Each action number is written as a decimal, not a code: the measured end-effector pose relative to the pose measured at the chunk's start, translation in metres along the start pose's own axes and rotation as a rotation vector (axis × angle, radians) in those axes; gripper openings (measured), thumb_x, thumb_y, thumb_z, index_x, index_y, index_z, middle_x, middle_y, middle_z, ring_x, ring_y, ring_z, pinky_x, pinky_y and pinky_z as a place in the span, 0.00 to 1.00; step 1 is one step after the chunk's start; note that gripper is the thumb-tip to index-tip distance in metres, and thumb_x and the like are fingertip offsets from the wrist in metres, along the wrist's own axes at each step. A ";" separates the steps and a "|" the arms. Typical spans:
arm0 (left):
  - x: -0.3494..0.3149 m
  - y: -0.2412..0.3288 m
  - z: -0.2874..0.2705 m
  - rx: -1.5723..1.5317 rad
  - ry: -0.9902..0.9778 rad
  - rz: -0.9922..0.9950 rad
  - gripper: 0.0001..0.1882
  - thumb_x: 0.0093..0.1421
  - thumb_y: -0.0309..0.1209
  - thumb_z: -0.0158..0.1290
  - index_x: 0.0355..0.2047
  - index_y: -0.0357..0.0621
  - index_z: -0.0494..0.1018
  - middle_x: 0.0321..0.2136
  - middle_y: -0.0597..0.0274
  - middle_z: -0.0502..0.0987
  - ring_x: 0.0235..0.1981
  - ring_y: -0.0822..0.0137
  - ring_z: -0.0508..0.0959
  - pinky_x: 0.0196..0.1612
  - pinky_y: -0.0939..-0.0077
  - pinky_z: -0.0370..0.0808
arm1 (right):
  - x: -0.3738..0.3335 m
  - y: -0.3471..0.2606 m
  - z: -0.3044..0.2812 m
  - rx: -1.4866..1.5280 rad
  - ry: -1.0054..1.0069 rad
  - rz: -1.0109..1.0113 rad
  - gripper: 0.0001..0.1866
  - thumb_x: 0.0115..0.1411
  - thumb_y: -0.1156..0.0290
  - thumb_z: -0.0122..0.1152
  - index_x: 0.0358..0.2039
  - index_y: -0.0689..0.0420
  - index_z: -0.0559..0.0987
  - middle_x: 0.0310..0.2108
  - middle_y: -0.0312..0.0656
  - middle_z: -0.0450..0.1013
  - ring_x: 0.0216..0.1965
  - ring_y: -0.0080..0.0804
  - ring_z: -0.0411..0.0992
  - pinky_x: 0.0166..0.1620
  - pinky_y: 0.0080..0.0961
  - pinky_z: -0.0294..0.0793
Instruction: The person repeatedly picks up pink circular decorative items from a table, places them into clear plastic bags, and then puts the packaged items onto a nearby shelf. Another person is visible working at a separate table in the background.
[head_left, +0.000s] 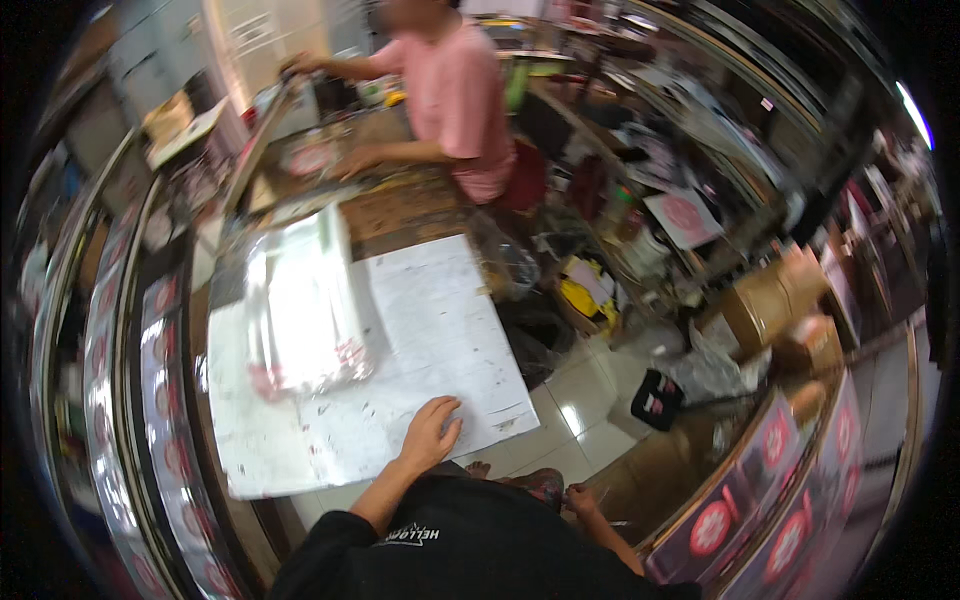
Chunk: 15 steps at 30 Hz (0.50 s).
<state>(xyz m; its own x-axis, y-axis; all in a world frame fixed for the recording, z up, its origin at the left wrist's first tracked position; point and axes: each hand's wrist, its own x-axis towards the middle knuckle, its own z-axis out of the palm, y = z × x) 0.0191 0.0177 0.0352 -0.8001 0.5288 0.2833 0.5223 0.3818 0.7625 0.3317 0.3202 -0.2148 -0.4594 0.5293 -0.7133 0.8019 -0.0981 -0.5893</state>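
Observation:
My left hand point(433, 432) lies palm down near the front edge of a white board point(440, 320), fingers stretched and thumb apart, holding nothing. Beyond it on the board rests a glossy stack of clear plastic bags point(308, 310) with reddish print at the near end. Low at my right side hangs my right hand point(580, 498), small and blurred. Its fingers look bent, but whether they hold anything does not show.
Across the wooden table point(400, 210) a person in a pink shirt point(465, 95) works, one hand on the tabletop. Printed panels in racks point(165, 400) stand at left; more panels point(710, 525) lean at right. Cardboard boxes point(770, 305) and a black cap point(657, 400) lie on the right.

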 end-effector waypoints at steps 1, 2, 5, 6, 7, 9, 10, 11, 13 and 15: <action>0.003 0.006 -0.003 -0.060 -0.017 -0.025 0.16 0.58 0.29 0.56 0.46 0.35 0.73 0.47 0.47 0.75 0.49 0.48 0.75 0.55 0.61 0.71 | -0.001 -0.005 -0.004 -0.036 -0.006 0.018 0.20 0.59 0.66 0.58 0.47 0.68 0.77 0.36 0.51 0.78 0.32 0.35 0.78 0.33 0.27 0.78; 0.004 0.010 -0.008 -0.054 0.003 -0.029 0.16 0.58 0.28 0.55 0.46 0.36 0.74 0.47 0.47 0.75 0.48 0.49 0.75 0.54 0.62 0.72 | 0.001 -0.010 -0.003 -0.067 -0.018 0.032 0.20 0.60 0.67 0.57 0.48 0.68 0.77 0.36 0.50 0.78 0.32 0.34 0.78 0.33 0.26 0.77; 0.009 0.021 -0.026 -0.056 0.068 -0.048 0.16 0.58 0.28 0.55 0.46 0.36 0.74 0.46 0.48 0.76 0.47 0.49 0.76 0.51 0.64 0.74 | 0.012 -0.012 -0.003 0.067 -0.101 -0.049 0.18 0.60 0.66 0.56 0.45 0.66 0.77 0.33 0.50 0.77 0.35 0.35 0.78 0.35 0.28 0.77; 0.013 0.027 -0.035 -0.061 0.102 -0.067 0.16 0.58 0.28 0.56 0.46 0.36 0.74 0.46 0.48 0.76 0.46 0.49 0.77 0.51 0.64 0.74 | 0.018 -0.009 -0.004 0.155 -0.134 -0.092 0.18 0.60 0.65 0.57 0.44 0.66 0.77 0.32 0.50 0.77 0.37 0.37 0.78 0.36 0.29 0.77; 0.018 0.030 -0.044 -0.052 0.134 -0.086 0.16 0.58 0.28 0.56 0.46 0.35 0.73 0.45 0.48 0.76 0.46 0.48 0.77 0.51 0.64 0.74 | 0.009 -0.027 0.000 0.023 -0.131 -0.101 0.19 0.60 0.64 0.56 0.45 0.66 0.77 0.34 0.51 0.77 0.39 0.38 0.78 0.39 0.31 0.77; 0.031 0.026 -0.060 0.092 0.315 -0.033 0.17 0.57 0.27 0.57 0.47 0.35 0.73 0.45 0.47 0.76 0.47 0.48 0.76 0.50 0.63 0.74 | -0.051 -0.108 0.005 -0.227 -0.109 -0.113 0.22 0.59 0.63 0.54 0.47 0.67 0.77 0.38 0.55 0.78 0.43 0.41 0.78 0.44 0.35 0.76; 0.040 0.021 -0.068 0.151 0.397 -0.001 0.18 0.56 0.27 0.57 0.47 0.35 0.73 0.45 0.47 0.76 0.47 0.48 0.76 0.50 0.63 0.74 | -0.051 -0.106 0.007 -0.245 -0.091 -0.148 0.22 0.59 0.63 0.54 0.47 0.67 0.77 0.40 0.56 0.78 0.43 0.42 0.78 0.46 0.35 0.76; 0.050 0.012 -0.079 0.196 0.456 0.004 0.20 0.55 0.26 0.58 0.48 0.36 0.72 0.46 0.46 0.75 0.48 0.47 0.75 0.51 0.62 0.73 | -0.047 -0.102 0.010 -0.259 -0.076 -0.182 0.23 0.59 0.62 0.53 0.48 0.67 0.77 0.41 0.56 0.78 0.44 0.42 0.78 0.48 0.36 0.75; 0.073 -0.005 -0.107 0.360 0.572 -0.002 0.24 0.54 0.26 0.60 0.52 0.37 0.70 0.50 0.43 0.72 0.51 0.44 0.72 0.53 0.59 0.72 | -0.039 -0.096 0.014 -0.304 -0.041 -0.231 0.23 0.58 0.62 0.53 0.48 0.67 0.78 0.42 0.56 0.78 0.44 0.42 0.77 0.49 0.36 0.74; 0.098 -0.020 -0.141 0.591 0.655 -0.014 0.32 0.52 0.27 0.61 0.57 0.37 0.65 0.55 0.39 0.66 0.56 0.43 0.68 0.57 0.55 0.68 | -0.031 -0.086 0.014 -0.361 0.003 -0.265 0.22 0.58 0.63 0.52 0.47 0.67 0.78 0.42 0.56 0.78 0.44 0.42 0.77 0.48 0.36 0.74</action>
<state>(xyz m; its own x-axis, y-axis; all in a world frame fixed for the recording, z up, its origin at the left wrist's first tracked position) -0.1118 -0.0453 0.1297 -0.7213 0.0490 0.6909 0.4331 0.8104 0.3946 0.2717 0.3001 -0.1471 -0.6664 0.4988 -0.5542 0.7388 0.3413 -0.5811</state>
